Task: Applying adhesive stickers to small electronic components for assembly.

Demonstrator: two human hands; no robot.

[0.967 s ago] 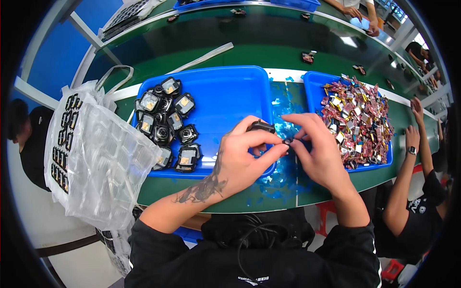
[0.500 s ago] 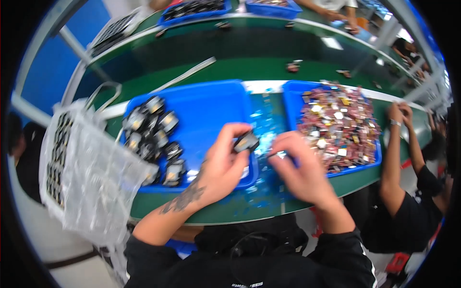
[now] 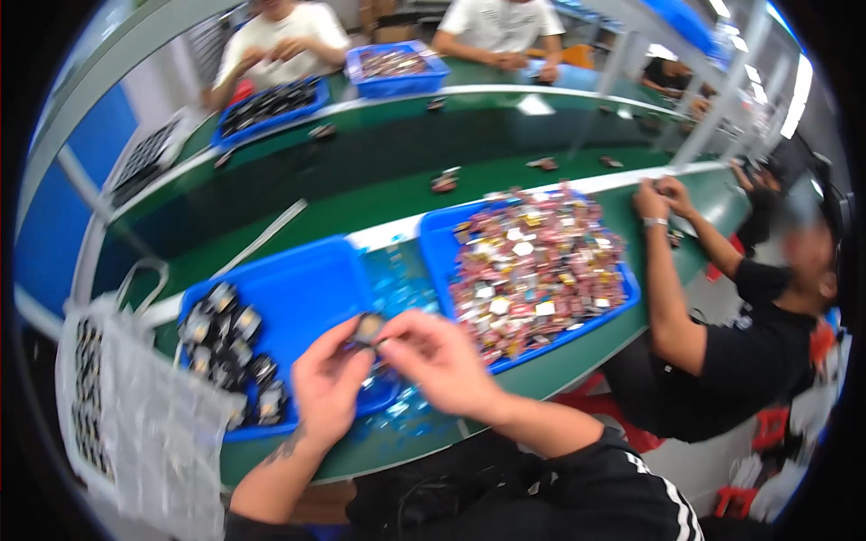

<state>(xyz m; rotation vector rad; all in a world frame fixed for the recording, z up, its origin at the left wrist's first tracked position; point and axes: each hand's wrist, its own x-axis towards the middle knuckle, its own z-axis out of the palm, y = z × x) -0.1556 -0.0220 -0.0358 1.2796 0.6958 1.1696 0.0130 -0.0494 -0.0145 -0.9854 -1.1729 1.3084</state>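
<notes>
My left hand is closed around a small black part with a tan face, pinched between thumb and fingers. My right hand meets it there, thumb and forefinger pressed together at the part's edge; whatever they pinch is too small and blurred to make out. Both hands are over the near right corner of a blue tray. Several similar black parts with pale square faces lie heaped in that tray's left side. Bits of blue film are scattered on the green table beside it.
To the right, another blue tray is heaped with small pinkish and metallic pieces. A clear plastic bag over black trays stands at the left. Beyond runs a green conveyor belt carrying loose parts. A co-worker's arm is at the right.
My right hand has come across to my left hand and now touches the held black part. The whole view has turned right, so the trays appear further left.
</notes>
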